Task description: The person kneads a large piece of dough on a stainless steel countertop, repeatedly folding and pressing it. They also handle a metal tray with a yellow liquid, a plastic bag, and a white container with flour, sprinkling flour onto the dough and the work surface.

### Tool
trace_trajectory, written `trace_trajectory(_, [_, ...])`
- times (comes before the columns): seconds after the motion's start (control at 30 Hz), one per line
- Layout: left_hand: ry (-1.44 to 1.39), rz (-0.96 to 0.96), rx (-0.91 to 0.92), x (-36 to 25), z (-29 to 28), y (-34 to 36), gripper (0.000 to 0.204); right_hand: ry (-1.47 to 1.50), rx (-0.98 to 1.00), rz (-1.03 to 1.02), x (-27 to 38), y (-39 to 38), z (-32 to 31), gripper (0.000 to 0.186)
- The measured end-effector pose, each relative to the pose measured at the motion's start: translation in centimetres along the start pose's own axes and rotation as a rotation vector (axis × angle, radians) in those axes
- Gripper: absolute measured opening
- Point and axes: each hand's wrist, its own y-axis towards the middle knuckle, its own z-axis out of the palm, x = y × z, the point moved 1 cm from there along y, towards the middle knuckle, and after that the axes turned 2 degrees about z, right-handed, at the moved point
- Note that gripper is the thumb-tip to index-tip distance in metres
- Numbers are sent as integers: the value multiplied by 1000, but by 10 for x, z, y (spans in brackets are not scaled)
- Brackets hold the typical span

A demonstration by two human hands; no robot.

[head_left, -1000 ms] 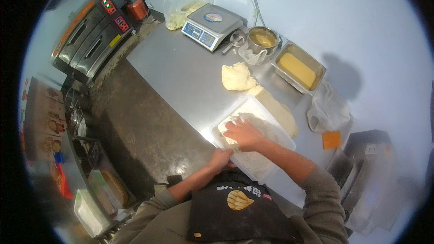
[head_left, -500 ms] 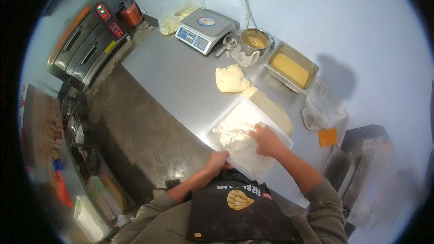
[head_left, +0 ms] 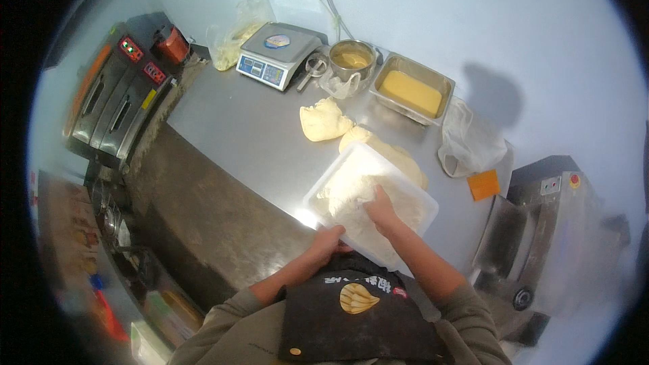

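A white plastic tub (head_left: 420,215) holding white flour (head_left: 355,220) sits at the front of the steel table (head_left: 223,128). My left hand (head_left: 328,243) grips its near left edge, fingers closed round it. My right hand (head_left: 380,209) is down in the flour, its fingertips buried so that their shape is hidden. Just behind the tub lie a flattened slab of pale dough (head_left: 404,161) and a lumpier piece of dough (head_left: 323,120), partly touching.
At the back stand a scale (head_left: 274,54), bags (head_left: 230,37), a steel pot (head_left: 351,61), a pan of yellow mixture (head_left: 412,91) and a crumpled bag (head_left: 473,145). An orange square (head_left: 483,185) lies right. An oven (head_left: 111,108) stands left, a steel machine (head_left: 541,223) right, shelving (head_left: 118,243) lower left.
My right hand has shifted within the tub, its fingers sinking further into the flour, whose surface is disturbed. My left hand still holds the edge. The camera view has turned slightly.
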Motion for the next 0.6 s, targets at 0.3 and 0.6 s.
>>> trace_trajectory(0.3, [-20,18,-10,2,7,5,45,-916,-205,-322,18,-60,-69,58])
trace_trajectory(0.6, [-34,-32,12,-2,15,4,47,-1330,-235,-283,20,-68,-83,59])
